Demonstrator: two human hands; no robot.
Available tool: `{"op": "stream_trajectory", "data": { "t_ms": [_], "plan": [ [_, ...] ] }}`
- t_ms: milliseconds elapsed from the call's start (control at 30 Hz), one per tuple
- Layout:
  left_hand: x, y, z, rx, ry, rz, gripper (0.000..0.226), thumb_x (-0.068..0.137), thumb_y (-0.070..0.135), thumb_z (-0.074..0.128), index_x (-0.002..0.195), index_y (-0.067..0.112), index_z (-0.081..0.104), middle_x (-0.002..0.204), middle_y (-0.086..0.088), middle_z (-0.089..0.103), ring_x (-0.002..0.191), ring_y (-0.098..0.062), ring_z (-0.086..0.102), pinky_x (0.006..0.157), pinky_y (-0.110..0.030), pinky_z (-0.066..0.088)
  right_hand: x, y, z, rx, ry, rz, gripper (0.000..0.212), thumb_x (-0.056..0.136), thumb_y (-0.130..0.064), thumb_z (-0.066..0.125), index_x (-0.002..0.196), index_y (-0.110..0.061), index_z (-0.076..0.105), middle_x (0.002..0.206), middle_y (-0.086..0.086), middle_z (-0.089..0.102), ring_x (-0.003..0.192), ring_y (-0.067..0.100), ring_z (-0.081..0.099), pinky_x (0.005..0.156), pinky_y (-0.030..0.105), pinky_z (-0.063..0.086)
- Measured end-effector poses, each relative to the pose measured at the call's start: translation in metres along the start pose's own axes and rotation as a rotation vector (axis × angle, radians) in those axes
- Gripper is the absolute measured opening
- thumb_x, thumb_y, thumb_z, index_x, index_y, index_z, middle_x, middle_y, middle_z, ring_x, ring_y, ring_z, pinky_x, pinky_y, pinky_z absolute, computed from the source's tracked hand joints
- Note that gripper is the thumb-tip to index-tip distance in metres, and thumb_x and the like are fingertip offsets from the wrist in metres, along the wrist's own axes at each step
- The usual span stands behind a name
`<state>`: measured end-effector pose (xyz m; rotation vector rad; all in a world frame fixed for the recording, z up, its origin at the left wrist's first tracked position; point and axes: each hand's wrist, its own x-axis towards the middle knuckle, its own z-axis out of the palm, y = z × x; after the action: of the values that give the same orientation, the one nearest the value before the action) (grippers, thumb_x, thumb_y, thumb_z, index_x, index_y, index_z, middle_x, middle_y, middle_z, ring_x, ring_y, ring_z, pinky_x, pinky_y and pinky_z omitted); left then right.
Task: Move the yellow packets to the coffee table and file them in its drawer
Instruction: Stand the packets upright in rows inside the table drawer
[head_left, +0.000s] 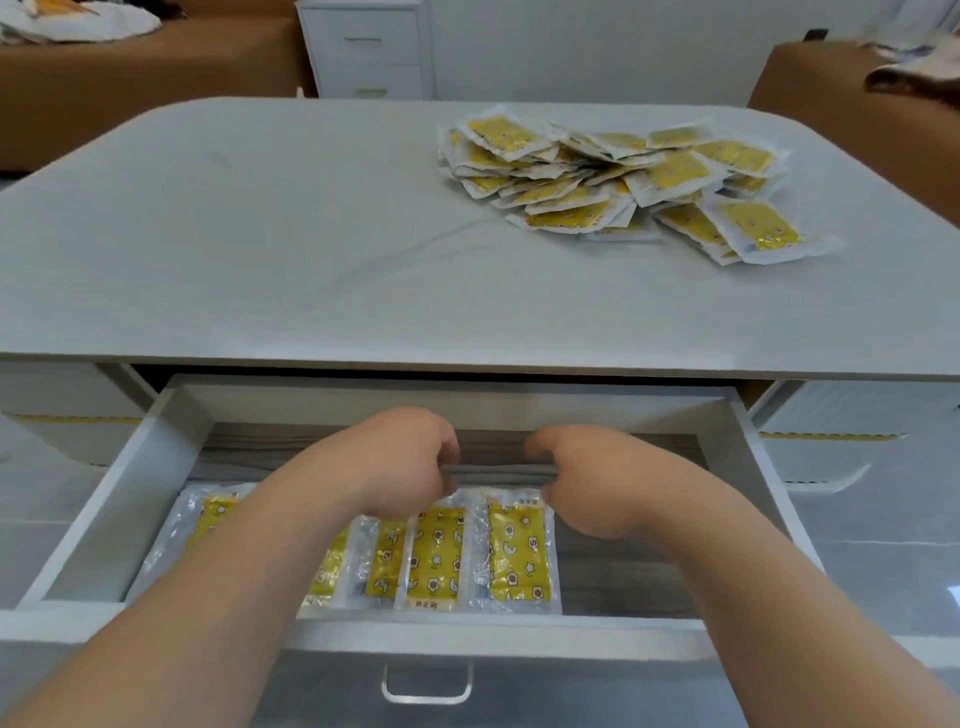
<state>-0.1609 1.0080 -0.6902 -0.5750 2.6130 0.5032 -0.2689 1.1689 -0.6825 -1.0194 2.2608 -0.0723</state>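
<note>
Yellow packets (511, 551) lying flat in a row, side by side, in the near part of the open drawer (119, 483) of the coffee table (260, 234), from near its left wall to a little past the middle, partly hidden under the left forearm; left hand (405, 462) reaching in over the middle of that row, fingers curled down at the packets' far ends; right hand (587, 483) just beside it, curled the same way above the rightmost packet; a blurred grey strip (493, 470) between the two sets of fingertips, perhaps a packet seen edge-on; cannot tell whether either hand pinches anything or only nudges the row straight; up and to the right on the tabletop, a loose overlapping heap (613, 176) of the same packets, well apart from the drawer; carrying to the table looks done, filing barely begun, most of the heap left to lay in; wood-grain drawer floor showing behind and right of the row; around all this, a brown sofa (130, 78) at far left, a white cabinet (363, 52) behind the table, a metal handle (427, 686) on the drawer front, a brown seat (831, 104) at far right; between heap and drawer, only the overhanging tabletop edge.
</note>
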Motion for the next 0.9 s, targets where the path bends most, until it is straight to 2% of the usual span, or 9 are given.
{"op": "stream_trajectory", "data": {
  "t_ms": [67, 133, 233, 333, 500, 600, 667, 767, 900],
  "plan": [
    [-0.009, 0.010, -0.014, -0.118, 0.015, 0.042, 0.014, 0.100, 0.036, 0.061, 0.109, 0.029, 0.069, 0.098, 0.009, 0.073, 0.085, -0.008, 0.070, 0.083, -0.032, 0.058, -0.012, 0.004, -0.020, 0.055, 0.059, -0.025, 0.047, 0.105, -0.023, 0.051, 0.151, -0.026, 0.044, 0.148, -0.001, 0.053, 0.131, 0.021, 0.054, 0.107, 0.033, 0.045],
    [-0.018, 0.022, -0.027, -0.272, 0.070, 0.087, 0.008, 0.099, 0.037, 0.062, 0.101, 0.032, 0.068, 0.085, 0.010, 0.074, 0.070, -0.004, 0.072, 0.074, -0.032, 0.061, -0.027, 0.011, -0.042, 0.146, 0.139, -0.027, 0.035, 0.103, -0.036, 0.053, 0.138, -0.031, 0.054, 0.133, -0.007, 0.061, 0.113, 0.013, 0.062, 0.099, 0.032, 0.050],
    [-0.021, 0.036, -0.041, -0.403, 0.245, 0.125, 0.006, 0.099, 0.035, 0.063, 0.097, 0.037, 0.068, 0.083, 0.015, 0.073, 0.066, -0.002, 0.071, 0.063, -0.022, 0.058, -0.043, 0.029, -0.063, 0.254, 0.273, -0.002, 0.014, 0.101, -0.039, 0.055, 0.106, -0.030, 0.064, 0.101, -0.011, 0.071, 0.088, 0.008, 0.070, 0.084, 0.032, 0.057],
    [-0.011, 0.052, -0.043, -0.443, 0.470, 0.146, 0.006, 0.099, 0.034, 0.061, 0.099, 0.039, 0.065, 0.086, 0.017, 0.070, 0.072, -0.003, 0.068, 0.061, -0.015, 0.048, -0.041, 0.048, -0.069, 0.332, 0.404, 0.067, 0.012, 0.100, -0.037, 0.058, 0.096, -0.028, 0.064, 0.089, -0.007, 0.073, 0.076, 0.010, 0.073, 0.076, 0.031, 0.058],
    [0.041, 0.085, -0.040, -0.386, 0.701, 0.222, 0.022, 0.099, 0.030, 0.061, 0.121, 0.035, 0.061, 0.115, 0.019, 0.059, 0.096, -0.001, 0.059, 0.077, -0.015, 0.044, -0.018, 0.088, -0.072, 0.424, 0.740, 0.198, 0.017, 0.097, -0.031, 0.058, 0.113, -0.025, 0.060, 0.103, -0.003, 0.062, 0.084, 0.013, 0.061, 0.069, 0.033, 0.050],
    [0.086, 0.107, -0.055, -0.294, 0.796, 0.226, 0.030, 0.099, 0.029, 0.060, 0.130, 0.028, 0.059, 0.133, 0.010, 0.052, 0.117, -0.010, 0.053, 0.093, -0.025, 0.043, -0.009, 0.110, -0.075, 0.457, 0.836, 0.248, 0.043, 0.096, -0.031, 0.058, 0.138, -0.027, 0.048, 0.119, 0.002, 0.060, 0.111, 0.025, 0.058, 0.089, 0.044, 0.051],
    [0.114, 0.116, -0.063, -0.223, 0.808, 0.191, 0.033, 0.100, 0.028, 0.058, 0.132, 0.025, 0.059, 0.139, 0.005, 0.048, 0.127, -0.017, 0.047, 0.096, -0.029, 0.040, -0.006, 0.122, -0.077, 0.405, 0.832, 0.289, 0.056, 0.100, -0.034, 0.053, 0.152, -0.027, 0.034, 0.133, 0.007, 0.059, 0.126, 0.032, 0.052, 0.105, 0.049, 0.043],
    [0.141, 0.116, -0.059, -0.168, 0.769, 0.141, 0.035, 0.102, 0.029, 0.051, 0.136, 0.027, 0.059, 0.147, 0.000, 0.043, 0.136, -0.023, 0.041, 0.104, -0.039, 0.041, -0.004, 0.136, -0.078, 0.315, 0.753, 0.323, 0.069, 0.105, -0.040, 0.042, 0.163, -0.025, 0.008, 0.154, 0.016, 0.045, 0.145, 0.036, 0.035, 0.117, 0.049, 0.030],
    [0.147, 0.113, -0.053, -0.128, 0.745, 0.109, 0.040, 0.105, 0.035, 0.041, 0.140, 0.028, 0.058, 0.157, 0.002, 0.038, 0.144, -0.024, 0.032, 0.111, -0.043, 0.037, 0.005, 0.150, -0.085, 0.233, 0.686, 0.334, 0.067, 0.108, -0.045, 0.028, 0.164, -0.026, -0.003, 0.161, 0.018, 0.035, 0.154, 0.033, 0.020, 0.125, 0.050, 0.017]
  ]
}}
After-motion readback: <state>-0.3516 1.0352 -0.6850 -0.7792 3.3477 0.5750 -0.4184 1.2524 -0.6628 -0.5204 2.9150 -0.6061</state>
